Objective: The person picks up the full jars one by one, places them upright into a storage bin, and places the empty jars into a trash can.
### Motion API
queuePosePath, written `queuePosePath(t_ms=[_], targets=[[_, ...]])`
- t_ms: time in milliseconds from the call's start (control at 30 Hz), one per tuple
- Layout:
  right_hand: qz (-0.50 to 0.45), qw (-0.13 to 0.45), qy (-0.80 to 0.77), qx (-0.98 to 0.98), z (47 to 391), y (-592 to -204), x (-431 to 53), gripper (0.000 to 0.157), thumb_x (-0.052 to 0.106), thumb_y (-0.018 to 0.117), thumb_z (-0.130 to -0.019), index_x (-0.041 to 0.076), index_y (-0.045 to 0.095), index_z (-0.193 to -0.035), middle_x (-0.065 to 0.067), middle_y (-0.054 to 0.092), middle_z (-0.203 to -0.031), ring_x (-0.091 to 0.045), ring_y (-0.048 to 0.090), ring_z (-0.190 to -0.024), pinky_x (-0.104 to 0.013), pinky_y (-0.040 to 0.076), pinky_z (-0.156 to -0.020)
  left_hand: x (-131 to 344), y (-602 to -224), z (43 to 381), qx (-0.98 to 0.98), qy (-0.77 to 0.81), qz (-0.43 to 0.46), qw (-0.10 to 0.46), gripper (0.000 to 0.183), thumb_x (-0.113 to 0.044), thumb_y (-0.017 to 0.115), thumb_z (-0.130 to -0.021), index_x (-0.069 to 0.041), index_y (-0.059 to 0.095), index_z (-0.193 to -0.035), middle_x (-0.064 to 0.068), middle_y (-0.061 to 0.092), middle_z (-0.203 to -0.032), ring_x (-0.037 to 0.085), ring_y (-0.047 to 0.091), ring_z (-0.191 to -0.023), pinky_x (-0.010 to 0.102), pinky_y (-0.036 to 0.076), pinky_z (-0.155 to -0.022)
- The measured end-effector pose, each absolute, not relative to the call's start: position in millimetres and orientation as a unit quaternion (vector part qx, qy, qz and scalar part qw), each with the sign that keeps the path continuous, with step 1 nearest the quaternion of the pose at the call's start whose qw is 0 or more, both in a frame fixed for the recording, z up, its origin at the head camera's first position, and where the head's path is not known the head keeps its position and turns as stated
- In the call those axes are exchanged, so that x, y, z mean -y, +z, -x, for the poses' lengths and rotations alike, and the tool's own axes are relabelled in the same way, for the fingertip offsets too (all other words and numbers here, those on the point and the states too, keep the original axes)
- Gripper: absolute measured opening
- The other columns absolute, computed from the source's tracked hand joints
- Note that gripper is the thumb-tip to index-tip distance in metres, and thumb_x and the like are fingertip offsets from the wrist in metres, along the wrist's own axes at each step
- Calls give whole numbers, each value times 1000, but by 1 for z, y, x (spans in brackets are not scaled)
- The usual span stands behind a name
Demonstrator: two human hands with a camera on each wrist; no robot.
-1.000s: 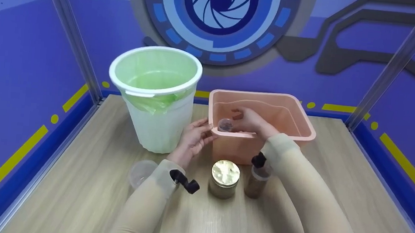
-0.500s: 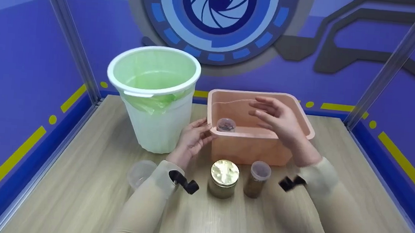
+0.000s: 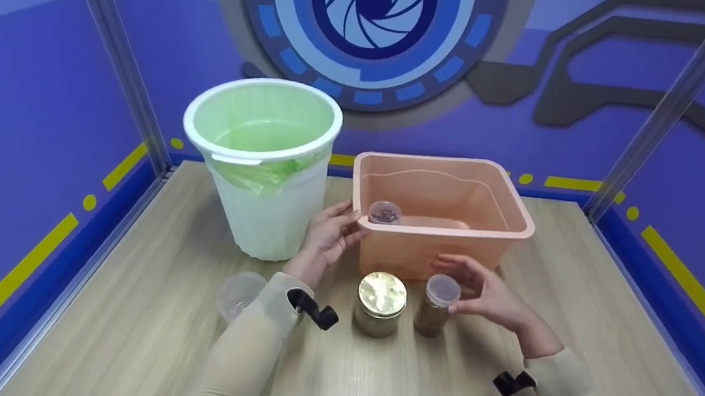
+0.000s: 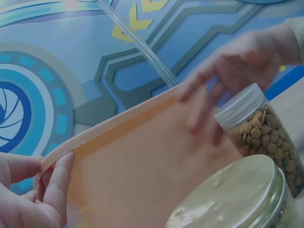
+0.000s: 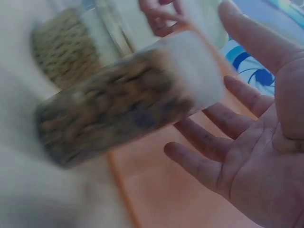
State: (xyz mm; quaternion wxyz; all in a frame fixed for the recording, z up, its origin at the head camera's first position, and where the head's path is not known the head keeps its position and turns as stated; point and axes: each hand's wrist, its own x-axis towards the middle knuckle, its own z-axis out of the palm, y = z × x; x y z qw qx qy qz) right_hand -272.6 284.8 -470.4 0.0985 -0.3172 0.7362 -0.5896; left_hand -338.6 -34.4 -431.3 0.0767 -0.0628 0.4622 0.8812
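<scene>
At the near left corner of the pink plastic bin [image 3: 436, 255], my left hand [image 3: 324, 240] pinches the rim between thumb and fingers, as the left wrist view also shows. My right hand [image 3: 495, 300] is spread around a tall clear jar [image 3: 434, 314] without gripping it; the thumb looks close to the lid, and contact is hard to tell. Brown almond-like nuts [image 4: 268, 135] fill that jar. Left of it stands a wider jar [image 3: 380, 307] with a gold lid. Inside the bin, a small clear-lidded jar [image 3: 384, 212] with dark contents sits in the near left corner.
A tall white bucket [image 3: 275, 217] lined with a green bag stands left of the bin. Partly behind my left forearm is a clear empty-looking container [image 3: 239, 296]. Metal posts [image 3: 648, 114] and printed walls border the wooden table [image 3: 147, 333].
My right hand has left the small jar in the bin, risen out over the rim, and come down beside the tall jar. The left hand stays on the rim.
</scene>
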Motion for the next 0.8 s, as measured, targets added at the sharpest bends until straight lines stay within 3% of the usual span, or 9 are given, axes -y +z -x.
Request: queuePosePath(t_ms=[133, 333, 567, 800], targets=[[286, 93, -575, -761, 270, -485, -285, 70, -5, 80, -83, -10, 45, -144, -24, 61, -139, -4, 63, -120, -21, 58, -98, 34, -432, 339, -463, 881, 63, 75, 49, 9, 53, -100, 6, 47, -149, 27, 55, -144, 17, 65, -87, 27, 66, -72], [284, 84, -587, -753, 268, -493, -284, 61, -6, 79, -83, -12, 50, -137, 4, 69, -121, -4, 66, -110, -20, 59, -92, 34, -433, 339, -464, 880, 62, 81, 48, 8, 54, -101, 6, 48, -148, 24, 54, -146, 18, 64, -89, 26, 66, -71], [274, 76, -578, -765, 268, -487, -286, 60, -4, 81, -83, -8, 52, -136, 5, 68, -121, -5, 66, -111, -20, 59, -93, 34, -432, 339, -465, 880, 60, 80, 49, 7, 53, -101, 4, 47, -150, 24, 52, -150, 20, 64, -94, 29, 67, -75], [285, 68, -589, -753, 268, -448, -286, 60, -9, 78, -83, -12, 50, -136, 8, 70, -119, -5, 66, -108, -22, 61, -89, 36, -433, 339, -467, 879, 59, 78, 49, 7, 53, -101, 3, 48, -150, 24, 53, -149, 21, 65, -95, 30, 67, -75]])
